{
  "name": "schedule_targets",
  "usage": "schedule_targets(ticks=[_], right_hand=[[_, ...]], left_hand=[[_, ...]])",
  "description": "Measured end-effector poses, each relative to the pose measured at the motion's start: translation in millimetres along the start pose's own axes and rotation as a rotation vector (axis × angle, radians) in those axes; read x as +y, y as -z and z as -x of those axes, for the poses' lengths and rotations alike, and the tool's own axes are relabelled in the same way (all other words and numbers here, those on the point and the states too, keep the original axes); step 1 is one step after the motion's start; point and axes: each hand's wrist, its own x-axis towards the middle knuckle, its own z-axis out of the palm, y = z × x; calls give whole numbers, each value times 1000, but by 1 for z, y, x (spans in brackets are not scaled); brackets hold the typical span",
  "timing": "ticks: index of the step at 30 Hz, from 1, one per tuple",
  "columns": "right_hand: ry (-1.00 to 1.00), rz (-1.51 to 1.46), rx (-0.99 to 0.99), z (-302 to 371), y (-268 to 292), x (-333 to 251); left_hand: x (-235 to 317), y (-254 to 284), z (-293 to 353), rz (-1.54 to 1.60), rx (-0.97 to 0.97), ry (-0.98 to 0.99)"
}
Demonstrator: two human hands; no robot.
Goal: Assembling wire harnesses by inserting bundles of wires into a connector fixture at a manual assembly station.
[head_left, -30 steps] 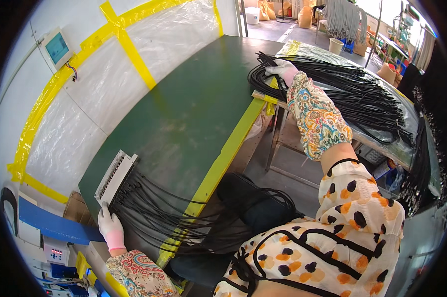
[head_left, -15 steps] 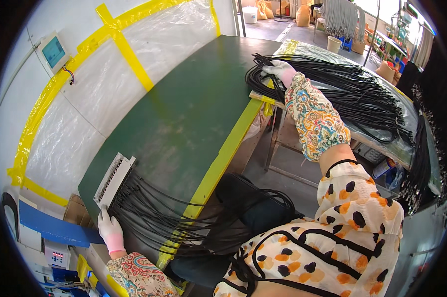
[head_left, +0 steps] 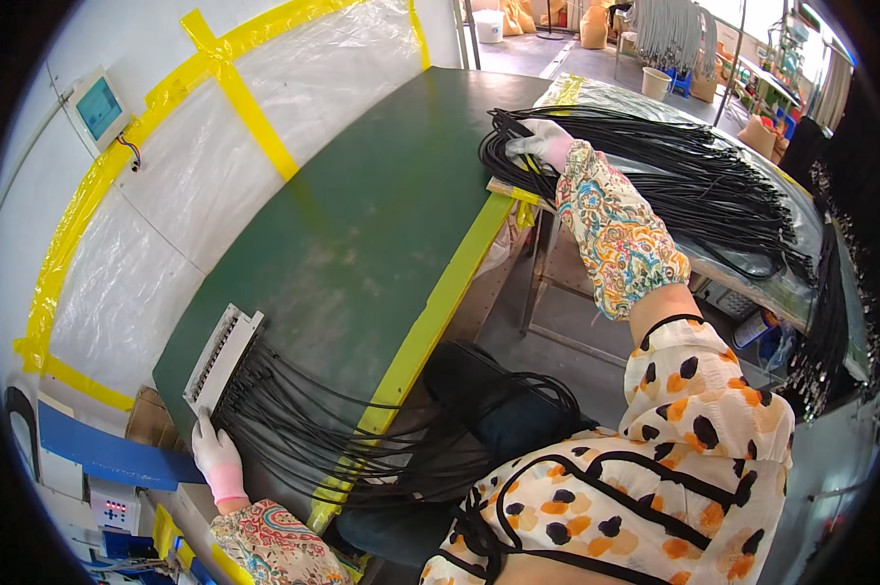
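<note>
My left hand (head_left: pixel 216 458), in a white and pink glove, has its fingertips on the lower end of a white slotted holder (head_left: pixel 222 363), seemingly gripping it. Several black cables (head_left: pixel 303 414) run out of the holder's side, cross the table's yellow edge and droop over my lap. At the far right, my right hand (head_left: pixel 542 145), gloved too, is closed around looped black cables at the near end of a large cable bundle (head_left: pixel 693 161). Its fingertips are partly hidden among the loops.
The green tabletop (head_left: pixel 362 224) has a yellow-taped edge. The bundle lies on a plastic-covered side table (head_left: pixel 801 302), with a gap between both tables. A small screen (head_left: pixel 98 107) hangs on the left wall. A blue-edged machine (head_left: pixel 118 448) stands at lower left.
My right hand has shifted slightly left and down at the cable loops, and the loops have moved a little with it. My left hand has stayed at the holder.
</note>
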Motion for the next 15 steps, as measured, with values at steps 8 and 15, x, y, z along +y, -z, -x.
schedule_targets(ticks=[8,15], right_hand=[[26,95,-5,10,-12,-13],[63,116,-19,10,-11,-8]], left_hand=[[-3,-1,-1,-13,-14,18],[-2,1,-1,-19,-25,30]])
